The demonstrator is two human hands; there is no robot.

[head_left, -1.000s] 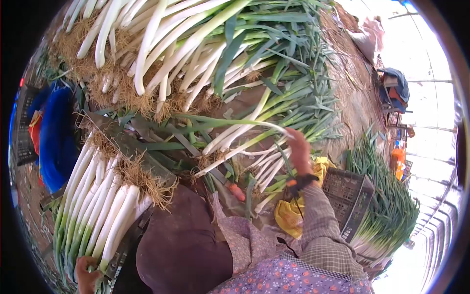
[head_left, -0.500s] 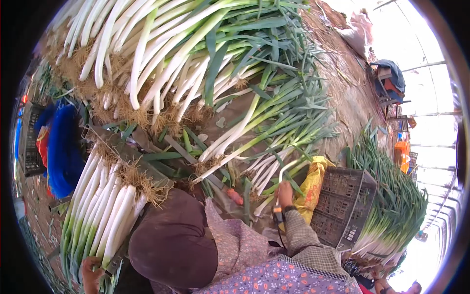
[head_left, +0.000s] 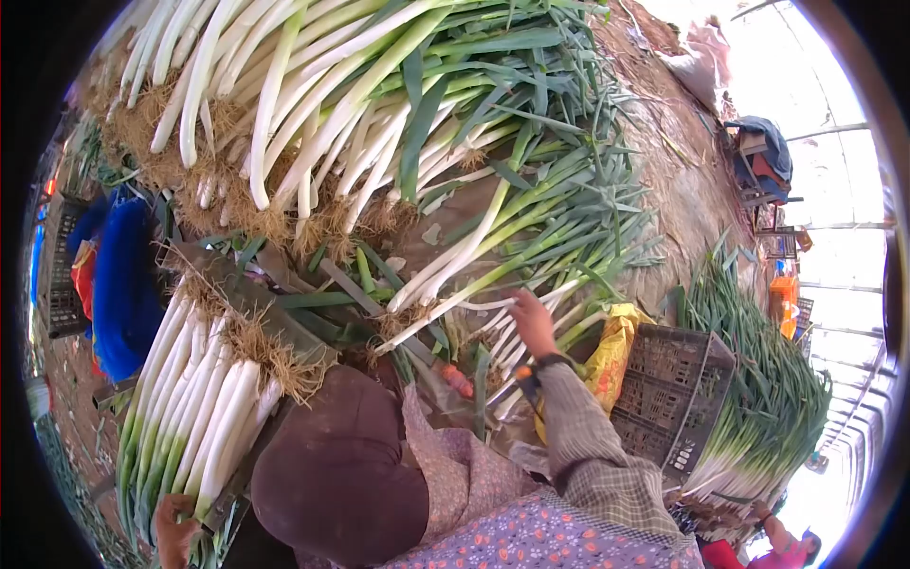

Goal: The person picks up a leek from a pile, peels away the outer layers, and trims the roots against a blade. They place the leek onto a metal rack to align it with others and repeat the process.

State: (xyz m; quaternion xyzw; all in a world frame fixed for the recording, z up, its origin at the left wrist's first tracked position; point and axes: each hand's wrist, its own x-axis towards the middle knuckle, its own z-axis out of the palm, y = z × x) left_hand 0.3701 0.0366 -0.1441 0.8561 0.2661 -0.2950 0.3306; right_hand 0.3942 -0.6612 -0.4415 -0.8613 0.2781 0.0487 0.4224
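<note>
My left hand (head_left: pixel 173 531) is closed at the green end of a row of leeks (head_left: pixel 194 403), whose bushy roots point away from me. My right hand (head_left: pixel 534 325) pinches a thin leek (head_left: pixel 485 304), its white stalk lying out to the left over the loose leeks. An orange and black item (head_left: pixel 527 379) sits by my right wrist; I cannot make out its kind. Below the right hand, to the left, lies a tool with a red handle (head_left: pixel 455 379). A few leeks (head_left: pixel 464 251) lie spread just beyond the right hand.
A large heap of leeks (head_left: pixel 313 104) fills the far side. At the right stand a black plastic crate (head_left: pixel 659 389), a yellow bag (head_left: pixel 616 346) and more upright leeks (head_left: pixel 749 370). A blue item (head_left: pixel 125 284) is at the left. Another person (head_left: pixel 787 545) shows at lower right.
My right hand has moved forward and slightly left, and the thin leek has swung from upright to pointing left. The left hand stays on the row of leeks.
</note>
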